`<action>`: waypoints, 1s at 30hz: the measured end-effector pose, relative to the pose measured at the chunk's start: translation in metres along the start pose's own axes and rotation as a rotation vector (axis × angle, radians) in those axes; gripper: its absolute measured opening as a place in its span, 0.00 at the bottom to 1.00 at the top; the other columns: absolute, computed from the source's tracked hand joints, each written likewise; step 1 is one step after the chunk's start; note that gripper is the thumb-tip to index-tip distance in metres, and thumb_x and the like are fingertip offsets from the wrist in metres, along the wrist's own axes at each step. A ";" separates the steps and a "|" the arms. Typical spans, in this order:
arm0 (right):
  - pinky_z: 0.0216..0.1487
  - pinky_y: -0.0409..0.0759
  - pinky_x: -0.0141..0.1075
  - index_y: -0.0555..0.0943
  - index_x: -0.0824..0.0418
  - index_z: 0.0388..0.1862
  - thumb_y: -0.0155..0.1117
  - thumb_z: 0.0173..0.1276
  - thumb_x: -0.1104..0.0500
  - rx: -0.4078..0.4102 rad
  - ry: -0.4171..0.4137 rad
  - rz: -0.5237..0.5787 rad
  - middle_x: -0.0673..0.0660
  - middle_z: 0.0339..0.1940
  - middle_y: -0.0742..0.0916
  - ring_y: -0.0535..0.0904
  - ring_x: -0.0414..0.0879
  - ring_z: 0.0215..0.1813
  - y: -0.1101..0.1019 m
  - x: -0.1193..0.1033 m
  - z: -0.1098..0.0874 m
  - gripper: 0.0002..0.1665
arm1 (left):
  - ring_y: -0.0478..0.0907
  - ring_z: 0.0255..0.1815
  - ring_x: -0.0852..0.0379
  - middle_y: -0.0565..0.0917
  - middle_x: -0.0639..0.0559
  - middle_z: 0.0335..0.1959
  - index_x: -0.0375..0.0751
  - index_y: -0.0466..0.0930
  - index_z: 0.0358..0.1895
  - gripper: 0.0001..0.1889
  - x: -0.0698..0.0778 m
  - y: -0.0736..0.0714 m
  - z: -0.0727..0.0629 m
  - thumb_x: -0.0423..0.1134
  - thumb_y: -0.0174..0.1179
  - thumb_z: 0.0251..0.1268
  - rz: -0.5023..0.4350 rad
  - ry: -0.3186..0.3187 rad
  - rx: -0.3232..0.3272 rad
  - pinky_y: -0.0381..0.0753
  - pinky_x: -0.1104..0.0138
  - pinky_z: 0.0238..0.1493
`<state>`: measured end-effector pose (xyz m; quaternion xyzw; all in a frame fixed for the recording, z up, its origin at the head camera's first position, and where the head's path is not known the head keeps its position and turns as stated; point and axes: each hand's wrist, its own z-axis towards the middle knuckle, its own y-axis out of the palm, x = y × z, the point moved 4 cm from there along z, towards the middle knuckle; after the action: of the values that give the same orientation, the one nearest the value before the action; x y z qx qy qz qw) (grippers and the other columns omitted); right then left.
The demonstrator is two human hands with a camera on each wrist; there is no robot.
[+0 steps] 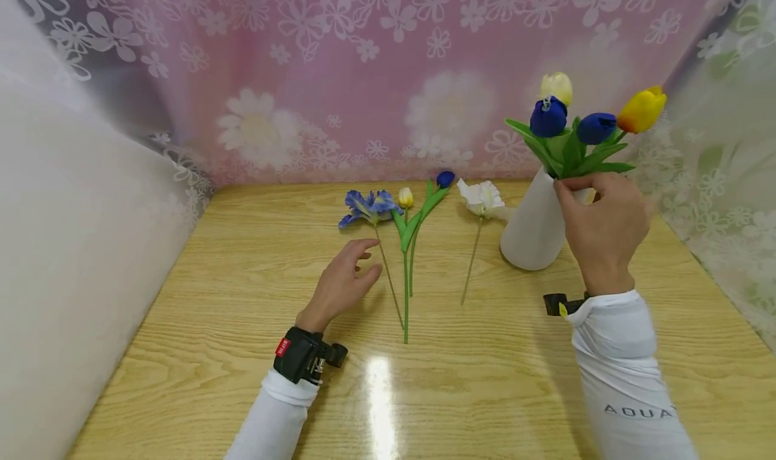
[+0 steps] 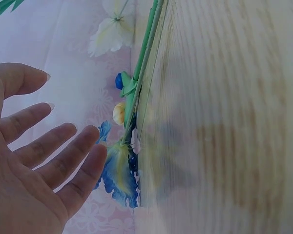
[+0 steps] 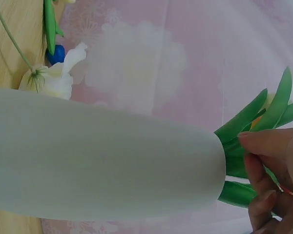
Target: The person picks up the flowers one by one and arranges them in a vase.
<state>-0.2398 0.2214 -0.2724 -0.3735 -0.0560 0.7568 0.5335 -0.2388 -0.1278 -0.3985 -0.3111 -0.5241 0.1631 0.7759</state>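
My right hand (image 1: 608, 221) is at the mouth of a white vase (image 1: 530, 227), its thumb and curled fingers pinching the green lower part of a tulip among the leaves (image 3: 241, 117). Above it rise a cream tulip (image 1: 558, 87), two blue tulips (image 1: 548, 116) and a yellow-orange tulip (image 1: 642, 110). My left hand (image 1: 342, 281) holds nothing; its fingers are spread and relaxed beside the stem of a blue iris (image 1: 370, 205). In the left wrist view the iris (image 2: 118, 173) appears just past the fingertips.
On the wooden table (image 1: 242, 258) lie a small yellow tulip (image 1: 405, 197), a blue tulip (image 1: 445, 179) and a white ruffled flower (image 1: 481, 199) left of the vase. A pink floral curtain (image 1: 364, 96) hangs along the back, with pale sheets at both sides.
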 end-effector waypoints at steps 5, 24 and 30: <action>0.20 0.58 0.34 0.89 0.61 0.32 0.67 0.63 0.51 -0.021 -0.027 0.053 0.57 0.20 0.78 0.62 0.37 0.21 0.008 -0.006 -0.015 0.14 | 0.73 0.58 0.48 0.70 0.46 0.64 0.45 0.69 0.67 0.23 -0.001 -0.001 -0.001 0.41 0.55 0.71 0.001 0.000 -0.002 0.76 0.55 0.52; 0.21 0.68 0.33 0.84 0.62 0.33 0.69 0.63 0.60 -0.444 -0.234 0.276 0.54 0.26 0.85 0.73 0.43 0.22 0.074 -0.024 -0.055 0.06 | 0.73 0.59 0.47 0.70 0.47 0.64 0.46 0.69 0.67 0.23 -0.005 -0.004 -0.006 0.42 0.55 0.70 0.012 -0.036 -0.004 0.76 0.54 0.52; 0.25 0.72 0.38 0.84 0.61 0.34 0.67 0.65 0.59 -0.567 -0.160 0.284 0.55 0.27 0.85 0.76 0.45 0.26 0.093 -0.025 -0.068 0.06 | 0.73 0.59 0.47 0.70 0.46 0.64 0.43 0.69 0.67 0.24 -0.007 -0.005 -0.009 0.42 0.56 0.70 0.032 -0.044 0.006 0.76 0.55 0.52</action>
<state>-0.2651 0.1391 -0.3530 -0.4507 -0.2538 0.8048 0.2912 -0.2338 -0.1384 -0.4025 -0.3132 -0.5357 0.1838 0.7624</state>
